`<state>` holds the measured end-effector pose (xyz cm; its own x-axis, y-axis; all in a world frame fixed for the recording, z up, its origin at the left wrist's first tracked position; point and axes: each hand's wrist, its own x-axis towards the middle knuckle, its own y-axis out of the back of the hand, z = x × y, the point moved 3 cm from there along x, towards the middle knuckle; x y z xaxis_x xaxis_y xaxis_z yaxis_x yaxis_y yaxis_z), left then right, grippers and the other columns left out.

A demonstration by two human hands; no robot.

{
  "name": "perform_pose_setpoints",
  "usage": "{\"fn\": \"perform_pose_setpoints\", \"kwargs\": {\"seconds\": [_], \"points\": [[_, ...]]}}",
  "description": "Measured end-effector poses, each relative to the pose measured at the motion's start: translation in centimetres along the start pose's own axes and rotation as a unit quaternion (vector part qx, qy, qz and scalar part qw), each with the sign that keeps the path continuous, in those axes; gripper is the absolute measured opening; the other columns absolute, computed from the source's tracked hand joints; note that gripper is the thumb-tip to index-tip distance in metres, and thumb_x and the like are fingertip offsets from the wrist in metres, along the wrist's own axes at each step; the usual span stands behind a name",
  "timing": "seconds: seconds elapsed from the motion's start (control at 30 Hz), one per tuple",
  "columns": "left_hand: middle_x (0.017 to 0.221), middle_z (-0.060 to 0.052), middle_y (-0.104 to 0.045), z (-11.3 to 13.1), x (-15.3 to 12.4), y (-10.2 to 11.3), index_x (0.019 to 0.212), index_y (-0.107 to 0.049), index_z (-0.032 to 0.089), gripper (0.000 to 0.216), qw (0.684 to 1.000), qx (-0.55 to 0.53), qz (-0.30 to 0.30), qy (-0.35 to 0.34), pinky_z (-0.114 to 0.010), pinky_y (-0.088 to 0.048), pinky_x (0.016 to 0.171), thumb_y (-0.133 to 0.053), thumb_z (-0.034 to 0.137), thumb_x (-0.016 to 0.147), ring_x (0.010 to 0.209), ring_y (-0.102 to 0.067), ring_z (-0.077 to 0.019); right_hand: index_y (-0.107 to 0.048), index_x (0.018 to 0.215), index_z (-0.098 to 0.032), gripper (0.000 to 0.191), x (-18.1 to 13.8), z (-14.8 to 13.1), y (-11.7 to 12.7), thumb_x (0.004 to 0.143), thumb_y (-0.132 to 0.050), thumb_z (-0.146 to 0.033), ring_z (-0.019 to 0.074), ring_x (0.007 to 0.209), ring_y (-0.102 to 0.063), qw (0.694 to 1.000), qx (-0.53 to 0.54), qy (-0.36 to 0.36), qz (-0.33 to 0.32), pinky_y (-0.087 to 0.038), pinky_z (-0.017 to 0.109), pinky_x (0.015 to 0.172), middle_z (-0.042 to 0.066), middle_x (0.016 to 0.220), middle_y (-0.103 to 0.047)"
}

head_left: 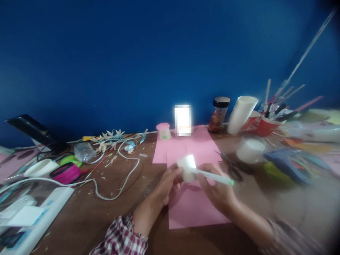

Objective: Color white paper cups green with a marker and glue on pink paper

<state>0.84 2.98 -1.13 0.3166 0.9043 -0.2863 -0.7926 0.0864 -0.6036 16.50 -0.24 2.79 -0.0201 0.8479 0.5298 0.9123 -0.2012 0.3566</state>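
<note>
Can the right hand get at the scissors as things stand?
Probably yes for reach: the scissors lie just beyond the right hand, with nothing visible blocking the way. But that hand is holding a white pen, so a clean grasp likely means freeing its fingers first.

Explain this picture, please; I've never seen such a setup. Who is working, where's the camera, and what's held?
No machine here: a person works with two bare hands, filmed by one head-worn camera looking forward and down. The left hand holds a small white cup; the right hand holds a green-ended pen by it. Below them, pink paper lies on a brown table. A white power strip lies to the left; a dark-lidded jar stands beyond, rightward. The right side is blurred.
</note>
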Motion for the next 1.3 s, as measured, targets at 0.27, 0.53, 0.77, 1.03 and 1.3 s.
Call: {"fn": "perform_pose_setpoints", "kwargs": {"seconds": [0.27, 0.53, 0.77, 1.03, 1.3], "points": [[0.113, -0.014, -0.066, 0.0, 0.2, -0.6, 0.123, -0.050, 0.017, 0.049, 1.000, 0.020, 0.010, -0.001, -0.036, -0.050, 0.089, -0.071, 0.029, 0.080, 0.100, -0.065, -0.0231, -0.059, 0.087, -0.022, 0.004, 0.2, -0.3, 0.2, 0.087, -0.060, -0.026, 0.0135, 0.062, -0.063, 0.990, 0.105, -0.035, 0.087, -0.052, 0.022, 0.052, 0.000, 0.074, -0.065], [0.130, -0.017, -0.056, 0.2, -0.3, -0.8, 0.140, -0.036, 0.023, 0.096, 0.987, 0.138, -0.076, -0.031, -0.041, -0.049, 0.091, -0.086, 0.018, 0.059, 0.116, -0.058, -0.0317, -0.059, 0.090, -0.022, 0.017, 0.4, 1.0, -0.4, 0.086, -0.064, -0.037, 0.0136, 0.061, -0.060, 0.956, 0.254, -0.142, 0.044, -0.048, 0.023, 0.049, 0.001, 0.073, -0.063], [0.127, -0.016, -0.057, 0.2, -0.6, -1.8, 0.139, -0.039, 0.022, 0.082, 0.974, 0.204, -0.069, -0.074, -0.040, -0.049, 0.089, -0.080, 0.023, 0.068, 0.113, -0.058, -0.0297, -0.059, 0.086, -0.021, 0.014, 1.2, 0.8, -0.8, 0.087, -0.064, -0.034, 0.0109, 0.062, -0.055, 0.882, 0.431, -0.180, 0.063, -0.045, 0.020, 0.053, -0.001, 0.070, -0.061], [0.099, -0.007, -0.067, 0.4, -0.4, -3.7, 0.096, -0.068, 0.019, 0.044, 0.944, 0.275, -0.097, -0.155, -0.032, -0.046, 0.079, -0.085, 0.017, 0.056, 0.093, -0.060, -0.0250, -0.061, 0.080, -0.020, 0.015, 1.7, 0.9, -1.1, 0.081, -0.070, -0.032, 0.0099, 0.059, -0.053, 0.803, 0.537, -0.255, 0.038, -0.046, 0.020, 0.053, -0.003, 0.067, -0.059], [0.108, -0.010, -0.067, -0.1, 0.4, -2.5, 0.111, -0.065, 0.020, 0.048, 0.951, 0.300, 0.000, -0.078, -0.033, -0.047, 0.078, -0.081, 0.024, 0.066, 0.094, -0.062, -0.0242, -0.062, 0.080, -0.021, 0.018, 2.8, 1.5, 0.6, 0.075, -0.075, -0.031, 0.0075, 0.058, -0.054, 0.782, 0.559, -0.269, 0.065, -0.047, 0.017, 0.051, -0.003, 0.071, -0.062]]}}
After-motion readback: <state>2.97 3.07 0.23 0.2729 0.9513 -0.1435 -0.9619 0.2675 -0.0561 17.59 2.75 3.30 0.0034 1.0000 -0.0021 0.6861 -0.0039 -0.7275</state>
